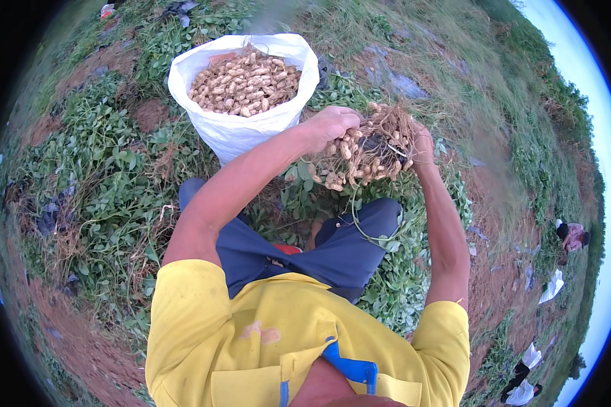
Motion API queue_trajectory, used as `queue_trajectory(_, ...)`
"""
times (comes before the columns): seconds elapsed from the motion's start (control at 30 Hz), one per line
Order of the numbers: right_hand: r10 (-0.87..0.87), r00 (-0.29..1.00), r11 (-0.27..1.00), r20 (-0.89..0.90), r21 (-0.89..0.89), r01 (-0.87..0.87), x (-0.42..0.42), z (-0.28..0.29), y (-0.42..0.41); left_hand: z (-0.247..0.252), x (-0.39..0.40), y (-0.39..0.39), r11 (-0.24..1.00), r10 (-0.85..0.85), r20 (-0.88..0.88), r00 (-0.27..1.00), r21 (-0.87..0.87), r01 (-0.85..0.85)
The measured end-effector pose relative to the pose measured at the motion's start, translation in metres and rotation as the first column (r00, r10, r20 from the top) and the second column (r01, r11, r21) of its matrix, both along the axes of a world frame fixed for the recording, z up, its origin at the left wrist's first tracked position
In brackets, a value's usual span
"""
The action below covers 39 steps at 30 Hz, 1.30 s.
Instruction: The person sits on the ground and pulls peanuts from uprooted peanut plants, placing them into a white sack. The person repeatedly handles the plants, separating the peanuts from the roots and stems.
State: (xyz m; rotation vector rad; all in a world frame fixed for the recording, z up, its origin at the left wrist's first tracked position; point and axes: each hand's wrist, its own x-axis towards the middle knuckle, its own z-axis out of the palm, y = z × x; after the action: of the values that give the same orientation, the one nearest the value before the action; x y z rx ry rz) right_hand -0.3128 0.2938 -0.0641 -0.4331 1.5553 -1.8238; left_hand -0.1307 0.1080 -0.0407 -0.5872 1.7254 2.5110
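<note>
A clump of uprooted peanut plants [369, 157], with pods hanging among brown roots, is held up between my hands, in front of my bent legs. My left hand [336, 126] has its fingers closed at the clump's left side, by the pods. On the other side my right hand [422, 145] grips the roots and stems, its fingers partly hidden behind them. Just left of the clump stands a white woven sack [242, 132], its mouth rolled open, nearly full of picked peanuts [249, 84]. A green stem trails from the clump over my knee.
Heaps of green peanut plants [117, 152] lie to the left, and more are beside my right leg. Scraps of plastic film [405, 84] lie on the ground beyond. Far off to the right are a person [574, 237], a white sack [553, 286] and another person [520, 381].
</note>
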Motion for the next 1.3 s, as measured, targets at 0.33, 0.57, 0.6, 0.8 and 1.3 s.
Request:
queue_trajectory(0.33, 0.391, 0.171, 0.819, -0.904, 0.427, 0.383, -0.018, 0.071, -0.057, 0.045, -0.011, -0.087, 0.935, -0.248, -0.12, 0.961, -0.291, 0.204)
queue_trajectory(0.57, 0.365, 0.18, 0.857, -0.913, 0.405, 0.318, -0.045, 0.055, -0.089, 0.037, -0.016, -0.112, 0.941, -0.262, -0.195, 0.945, -0.27, 0.206)
queue_trajectory(0.6, 0.327, 0.127, 0.889, -0.937, 0.35, 0.296, -0.031, 0.062, -0.09, 0.033, -0.015, -0.113, 0.959, -0.254, -0.25, 0.934, -0.194, 0.208)
queue_trajectory(0.8, 0.412, 0.06, 0.852, -0.909, 0.408, 0.327, -0.06, 0.035, -0.118, 0.028, -0.001, -0.128, 0.983, -0.183, -0.276, 0.943, -0.06, 0.173)
queue_trajectory(1.3, 0.375, 0.696, 0.875, -0.613, 0.482, -0.047, -0.03, 0.001, -0.191, 0.046, 0.047, -0.149, 0.625, -0.358, -0.06, 0.932, -0.756, 0.191)
